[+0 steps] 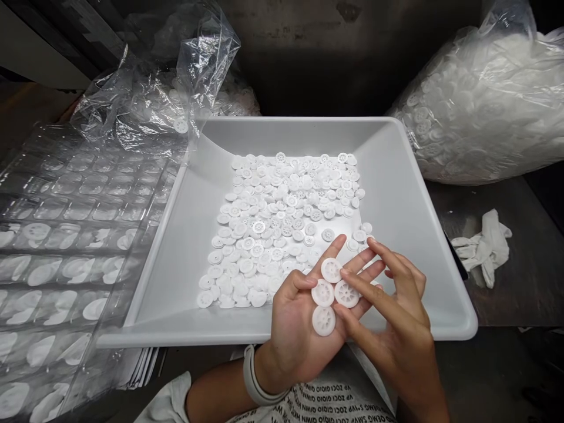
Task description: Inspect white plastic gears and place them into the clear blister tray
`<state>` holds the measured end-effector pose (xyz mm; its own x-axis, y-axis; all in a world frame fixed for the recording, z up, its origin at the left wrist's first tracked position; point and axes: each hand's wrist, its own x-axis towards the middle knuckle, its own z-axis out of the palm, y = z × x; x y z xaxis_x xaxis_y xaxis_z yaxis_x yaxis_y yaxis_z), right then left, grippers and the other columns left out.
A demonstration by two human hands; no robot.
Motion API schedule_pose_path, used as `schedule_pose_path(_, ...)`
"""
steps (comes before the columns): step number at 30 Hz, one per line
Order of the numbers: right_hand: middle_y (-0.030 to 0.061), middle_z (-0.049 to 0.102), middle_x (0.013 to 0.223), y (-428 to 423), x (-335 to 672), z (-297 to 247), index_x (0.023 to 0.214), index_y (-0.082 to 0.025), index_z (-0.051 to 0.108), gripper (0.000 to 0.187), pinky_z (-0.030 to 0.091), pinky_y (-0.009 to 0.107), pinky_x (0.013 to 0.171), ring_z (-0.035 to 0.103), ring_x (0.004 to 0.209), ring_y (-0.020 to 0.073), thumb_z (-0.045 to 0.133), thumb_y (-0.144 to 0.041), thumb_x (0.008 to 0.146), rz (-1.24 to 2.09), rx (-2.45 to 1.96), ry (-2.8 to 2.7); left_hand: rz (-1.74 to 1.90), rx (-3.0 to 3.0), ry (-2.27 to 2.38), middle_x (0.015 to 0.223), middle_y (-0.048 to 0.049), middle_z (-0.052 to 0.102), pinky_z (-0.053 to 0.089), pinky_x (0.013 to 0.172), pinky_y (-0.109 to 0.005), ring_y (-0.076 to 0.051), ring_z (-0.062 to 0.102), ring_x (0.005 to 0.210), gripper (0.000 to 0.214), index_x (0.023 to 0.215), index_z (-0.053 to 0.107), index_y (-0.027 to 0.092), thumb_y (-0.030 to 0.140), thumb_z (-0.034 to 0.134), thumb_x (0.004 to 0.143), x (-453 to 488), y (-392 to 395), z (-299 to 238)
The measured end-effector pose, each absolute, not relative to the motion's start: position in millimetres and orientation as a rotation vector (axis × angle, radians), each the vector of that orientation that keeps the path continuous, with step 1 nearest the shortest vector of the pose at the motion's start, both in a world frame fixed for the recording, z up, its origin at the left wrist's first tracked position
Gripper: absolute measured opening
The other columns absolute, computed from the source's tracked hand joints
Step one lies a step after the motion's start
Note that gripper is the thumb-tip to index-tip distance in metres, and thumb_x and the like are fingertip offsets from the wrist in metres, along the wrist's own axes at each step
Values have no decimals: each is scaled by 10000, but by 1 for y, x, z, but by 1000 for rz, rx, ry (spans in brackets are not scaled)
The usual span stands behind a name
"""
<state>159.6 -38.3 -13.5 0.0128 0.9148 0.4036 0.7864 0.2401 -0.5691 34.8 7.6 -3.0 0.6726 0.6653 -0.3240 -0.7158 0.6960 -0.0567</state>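
Note:
My left hand [304,317] lies palm up over the near rim of a white tray [396,176], fingers spread, with several white plastic discs [328,296] resting on its palm and fingers. My right hand [392,311] reaches across from the right, its fingers stretched out and its fingertips touching the discs on the left palm. A heap of the same small round spoked discs [282,223] covers the tray's floor.
Clear blister trays [66,247] with disc pockets are stacked at the left. An open plastic bag [176,100] lies behind them, and a full bag of discs [489,100] sits at the right. A crumpled white glove [484,247] lies on the dark table.

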Motion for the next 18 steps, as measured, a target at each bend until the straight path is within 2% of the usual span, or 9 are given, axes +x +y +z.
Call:
schedule_pose_path(6, 98, 360, 1469, -39, 162, -15, 1138, -214, 653, 320, 370, 460, 1033, 360, 1322, 296, 686, -274, 826, 265, -1593, -1787, 793, -172, 255, 1368, -121, 548, 188, 1152, -500, -254, 423, 1349, 651, 1429, 398, 173, 157, 328, 781, 35, 7, -4)
schedule_pose_path(18, 75, 448, 1388, -37, 161, -17, 1034, -223, 669, 253, 439, 427, 945, 440, 1248, 268, 723, -270, 791, 256, -1612, -1684, 802, -139, 335, 1323, -127, 582, 237, 1134, -488, -254, 478, 1305, 758, 1474, 292, 171, 113, 336, 719, 36, 10, -2)
